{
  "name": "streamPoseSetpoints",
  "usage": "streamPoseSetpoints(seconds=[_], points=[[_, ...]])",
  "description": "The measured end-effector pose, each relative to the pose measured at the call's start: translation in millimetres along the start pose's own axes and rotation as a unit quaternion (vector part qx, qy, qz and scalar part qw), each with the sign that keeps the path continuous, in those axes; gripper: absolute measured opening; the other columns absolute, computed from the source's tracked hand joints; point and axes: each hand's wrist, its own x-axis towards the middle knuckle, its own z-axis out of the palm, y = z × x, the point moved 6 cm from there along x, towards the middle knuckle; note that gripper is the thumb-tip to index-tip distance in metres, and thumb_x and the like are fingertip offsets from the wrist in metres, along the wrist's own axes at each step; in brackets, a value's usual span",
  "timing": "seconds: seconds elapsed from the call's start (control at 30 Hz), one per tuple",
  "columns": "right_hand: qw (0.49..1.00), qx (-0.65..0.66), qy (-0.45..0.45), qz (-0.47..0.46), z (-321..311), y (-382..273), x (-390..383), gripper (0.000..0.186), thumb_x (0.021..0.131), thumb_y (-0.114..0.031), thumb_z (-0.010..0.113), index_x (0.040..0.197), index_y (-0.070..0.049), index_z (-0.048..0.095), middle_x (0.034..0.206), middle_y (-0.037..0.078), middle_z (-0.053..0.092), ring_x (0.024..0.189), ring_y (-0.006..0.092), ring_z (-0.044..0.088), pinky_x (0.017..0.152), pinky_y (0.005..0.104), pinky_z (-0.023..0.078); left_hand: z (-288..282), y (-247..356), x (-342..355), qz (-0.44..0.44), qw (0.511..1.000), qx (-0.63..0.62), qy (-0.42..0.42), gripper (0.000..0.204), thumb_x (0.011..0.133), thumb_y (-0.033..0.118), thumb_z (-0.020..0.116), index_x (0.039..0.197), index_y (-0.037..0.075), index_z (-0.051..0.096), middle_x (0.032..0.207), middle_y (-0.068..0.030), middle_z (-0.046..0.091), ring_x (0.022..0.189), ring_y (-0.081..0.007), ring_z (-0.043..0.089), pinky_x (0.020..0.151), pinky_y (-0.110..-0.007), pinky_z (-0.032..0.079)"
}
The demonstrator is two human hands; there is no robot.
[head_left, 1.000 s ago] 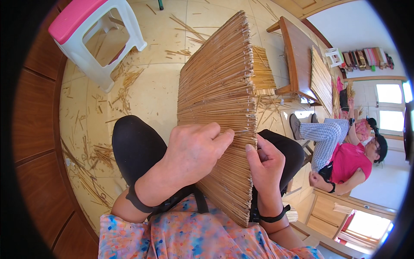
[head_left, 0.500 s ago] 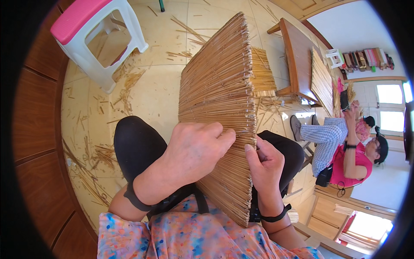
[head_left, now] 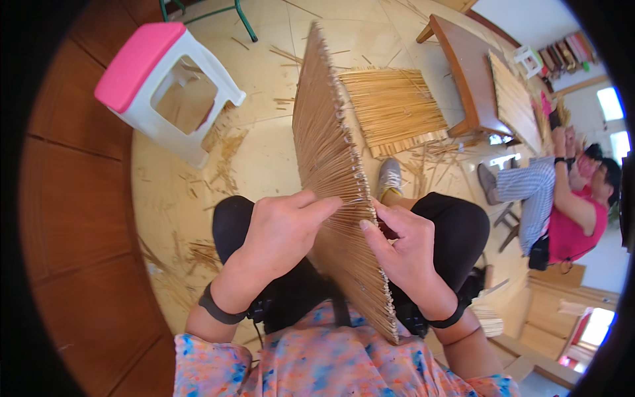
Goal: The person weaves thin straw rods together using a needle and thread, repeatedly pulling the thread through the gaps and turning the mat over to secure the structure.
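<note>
A brown mat of thin straw stalks (head_left: 331, 152) stands on edge between my knees, its bound edge facing up and right. On its left face my left hand (head_left: 281, 225) is closed in a pinch near that edge. A thin, shiny, needle-like piece (head_left: 350, 200) shows at its fingertips; its exact kind is too small to tell. My right hand (head_left: 405, 248) grips the bound edge from the other side, thumb on the rim and fingers partly hidden behind the mat.
Another straw mat (head_left: 393, 106) lies on the floor beyond. At the left stands a white stool with a pink top (head_left: 149, 66). A low wooden table (head_left: 466, 73) with a mat leaning on it is at the right, near a seated person in pink (head_left: 575, 225). Loose straw litters the floor.
The mat has turned more edge-on and its top has swung left, baring the floor mat behind it. My left hand's pinch has moved slightly left. The whole view has shifted.
</note>
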Motion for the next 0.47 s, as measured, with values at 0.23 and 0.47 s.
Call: streamPoseSetpoints(seconds=[0.23,0.47], points=[[0.958,0.276,-0.001,-0.076,46,-5,-9,0.032,0.091,-0.009,0.067,0.122,0.001,0.068,0.085,0.014,0.064,0.068,0.0214,0.065,0.063,0.0314,0.051,-39,-26,-31,-0.088,0.995,-0.046,-0.007,0.021,0.084,-0.004,0.070,0.100,0.008,0.074,0.069,-0.0102,0.060,0.058,-0.0254,0.060,0.054,-0.034,0.047],[0.932,0.355,-0.035,-0.069,88,1,-29,0.033,0.094,-0.012,0.067,0.126,-0.006,0.068,0.111,0.014,0.064,0.087,0.0233,0.067,0.077,0.0302,0.053,-51,-50,-67,-0.163,0.981,-0.085,-0.060,0.020,0.088,-0.010,0.064,0.100,0.002,0.074,0.070,-0.0036,0.062,0.062,-0.0122,0.058,0.056,-0.025,0.045]])
